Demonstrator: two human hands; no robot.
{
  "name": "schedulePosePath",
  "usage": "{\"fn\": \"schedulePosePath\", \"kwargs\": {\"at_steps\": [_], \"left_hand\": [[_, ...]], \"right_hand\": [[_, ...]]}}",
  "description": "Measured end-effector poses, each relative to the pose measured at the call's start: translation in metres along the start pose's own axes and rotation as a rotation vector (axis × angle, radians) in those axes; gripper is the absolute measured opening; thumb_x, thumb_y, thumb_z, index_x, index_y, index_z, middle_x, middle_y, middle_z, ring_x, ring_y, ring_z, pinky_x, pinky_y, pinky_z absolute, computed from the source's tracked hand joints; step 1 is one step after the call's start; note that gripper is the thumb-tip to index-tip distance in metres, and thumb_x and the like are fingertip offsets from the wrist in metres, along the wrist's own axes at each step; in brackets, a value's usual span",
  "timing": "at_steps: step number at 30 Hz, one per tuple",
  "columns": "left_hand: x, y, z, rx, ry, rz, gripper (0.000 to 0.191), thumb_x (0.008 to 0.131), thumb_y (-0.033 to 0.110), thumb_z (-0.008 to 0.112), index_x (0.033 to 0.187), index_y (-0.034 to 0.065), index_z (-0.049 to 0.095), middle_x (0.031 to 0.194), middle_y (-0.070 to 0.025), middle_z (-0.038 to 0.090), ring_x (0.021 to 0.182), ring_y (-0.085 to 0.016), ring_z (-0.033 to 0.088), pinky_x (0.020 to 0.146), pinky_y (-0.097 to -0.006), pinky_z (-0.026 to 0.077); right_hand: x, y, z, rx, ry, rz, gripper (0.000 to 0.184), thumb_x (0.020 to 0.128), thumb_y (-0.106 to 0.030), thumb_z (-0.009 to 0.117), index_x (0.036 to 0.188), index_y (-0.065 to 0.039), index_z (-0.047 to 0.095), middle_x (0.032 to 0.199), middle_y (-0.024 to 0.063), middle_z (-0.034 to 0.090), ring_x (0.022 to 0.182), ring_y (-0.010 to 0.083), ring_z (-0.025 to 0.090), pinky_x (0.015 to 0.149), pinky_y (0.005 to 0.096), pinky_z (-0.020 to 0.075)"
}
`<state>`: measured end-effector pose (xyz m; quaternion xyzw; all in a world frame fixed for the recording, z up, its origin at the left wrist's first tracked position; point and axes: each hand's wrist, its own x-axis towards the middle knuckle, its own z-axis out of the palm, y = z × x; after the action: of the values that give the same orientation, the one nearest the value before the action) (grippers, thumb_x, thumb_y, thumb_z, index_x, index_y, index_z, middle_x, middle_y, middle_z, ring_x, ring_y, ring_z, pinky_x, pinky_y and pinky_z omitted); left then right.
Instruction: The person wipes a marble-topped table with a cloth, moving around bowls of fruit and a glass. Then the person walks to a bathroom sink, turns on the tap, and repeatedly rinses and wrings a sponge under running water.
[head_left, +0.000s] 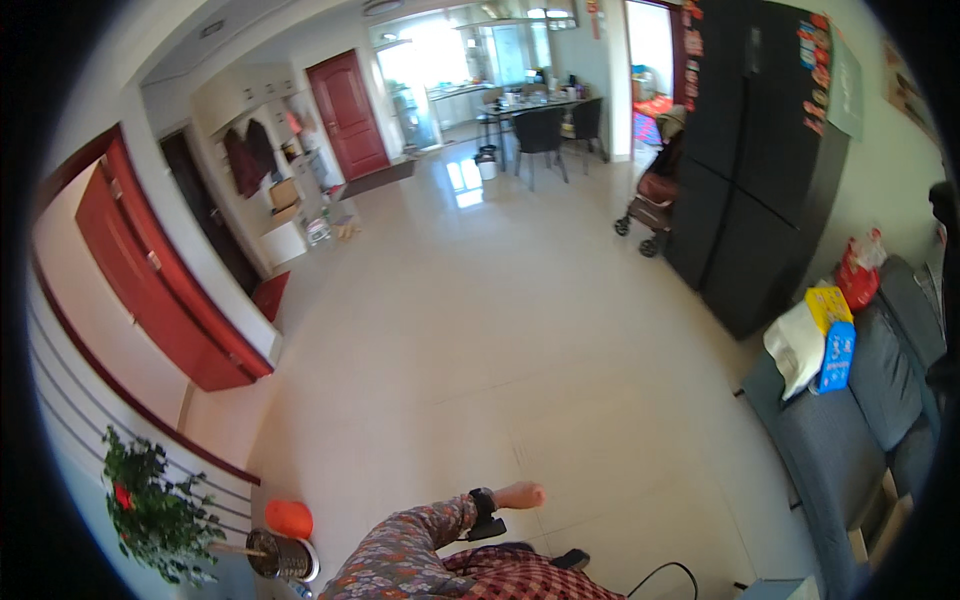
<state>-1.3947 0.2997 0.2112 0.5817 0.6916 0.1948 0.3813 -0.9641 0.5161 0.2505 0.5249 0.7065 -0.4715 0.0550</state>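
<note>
My left hand (521, 495) reaches across in front of my body, above the pale tiled floor (480, 337). Its fingers look curled, but blur and the angle hide what is inside them. A black strap with a small dark device (486, 529) sits at the wrist, at the end of a floral sleeve (409, 544). Below the arm shows a red checked garment (517, 577), with a dark shoe (571, 559) just beyond it. My right hand is out of view. A black cable (679, 566) curves over the floor at the bottom right.
At lower left stand a potted plant (161, 502) and an orange bin (289, 518). A grey sofa (832, 435) holding bags lines the right side, beyond it a black refrigerator (739, 180) and a stroller (652, 195). Further off are a dining table (536, 105) and a red door (349, 112).
</note>
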Motion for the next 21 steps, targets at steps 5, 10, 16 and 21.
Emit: {"fn": "schedulePosePath", "kwargs": {"at_steps": [5, 10, 16, 21], "left_hand": [[0.113, 0.135, -0.091, -0.375, 0.021, 0.099, 0.025, 0.093, 0.025, 0.059, 0.107, 0.0044, 0.059, 0.090, -0.0022, 0.064, 0.082, -0.010, 0.057, 0.075, -0.0298, 0.049], [0.203, 0.335, -0.199, -0.352, -0.154, 0.549, 0.021, 0.093, 0.019, 0.060, 0.108, 0.0048, 0.060, 0.099, -0.0044, 0.064, 0.093, -0.013, 0.060, 0.082, -0.0295, 0.048], [0.270, 0.508, -0.281, -0.809, -0.629, 1.383, 0.023, 0.093, 0.024, 0.058, 0.096, 0.0019, 0.060, 0.087, -0.0085, 0.062, 0.080, -0.024, 0.059, 0.075, -0.0344, 0.047], [0.321, 0.584, -0.253, -1.275, -0.641, 1.591, 0.057, 0.080, 0.060, 0.062, 0.089, 0.0032, 0.065, 0.076, -0.0051, 0.061, 0.066, -0.022, 0.059, 0.061, -0.0335, 0.045]], "right_hand": [[0.018, 0.024, -0.043, 0.121, 0.097, 0.092, 0.027, 0.076, -0.023, 0.061, 0.088, 0.001, 0.063, 0.073, 0.0129, 0.062, 0.070, 0.0221, 0.057, 0.062, 0.0397, 0.0461], [0.029, 0.054, -0.071, 0.245, 0.204, 0.262, 0.028, 0.075, -0.024, 0.061, 0.087, 0.001, 0.063, 0.072, 0.0125, 0.062, 0.068, 0.0209, 0.057, 0.061, 0.0391, 0.0461], [0.026, 0.072, -0.091, 0.380, 0.315, 0.520, 0.029, 0.074, -0.025, 0.062, 0.085, 0.001, 0.063, 0.070, 0.0120, 0.062, 0.066, 0.0195, 0.057, 0.059, 0.0384, 0.0462], [-0.012, 0.083, -0.075, 0.546, 0.428, 0.762, 0.030, 0.074, -0.026, 0.063, 0.084, 0.002, 0.063, 0.068, 0.0116, 0.062, 0.064, 0.0183, 0.057, 0.058, 0.0378, 0.0463]]}}
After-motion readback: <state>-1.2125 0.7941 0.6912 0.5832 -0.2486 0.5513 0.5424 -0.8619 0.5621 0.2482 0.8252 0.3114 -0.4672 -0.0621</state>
